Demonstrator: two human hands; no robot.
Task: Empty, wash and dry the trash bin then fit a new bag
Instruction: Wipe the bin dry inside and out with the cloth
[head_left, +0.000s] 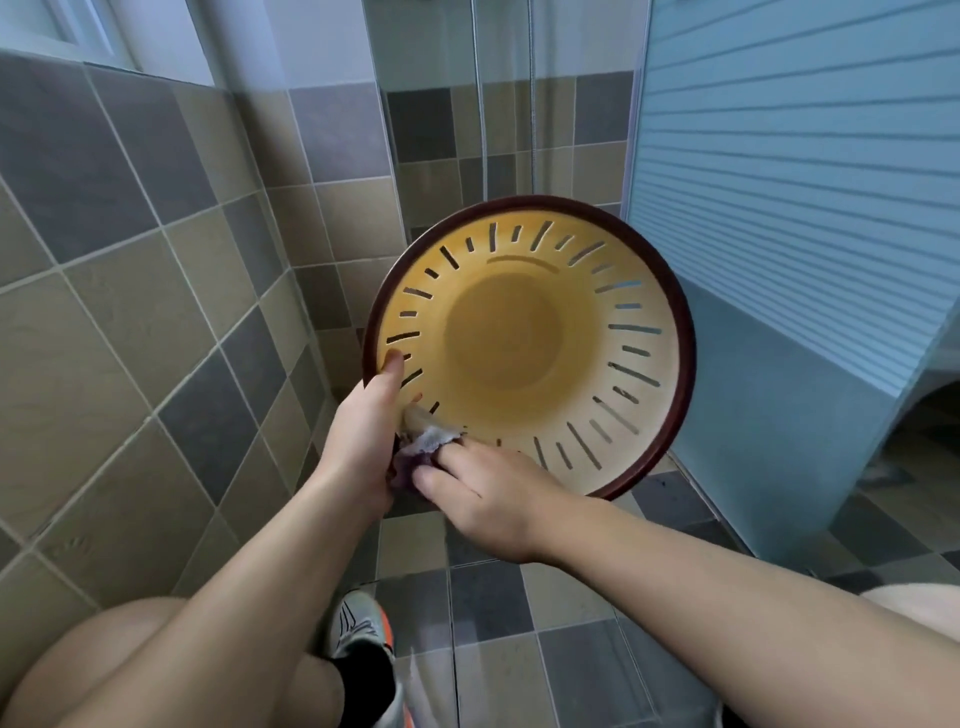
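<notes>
Two hands meet at the bin's (530, 345) near rim: left hand (363, 441) grips it, right hand (483, 499) pinches the cloth (423, 449) against it.

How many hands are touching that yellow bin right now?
2. The left hand grips the bin at its lower-left rim, thumb inside. The right hand presses a cloth against the bin's lower edge, just beside the left hand.

Smooth yellow plastic bin (524, 358) with glossy dark rim, fuzzy cloth (426, 447), matt wall tiles (130, 291).
</notes>
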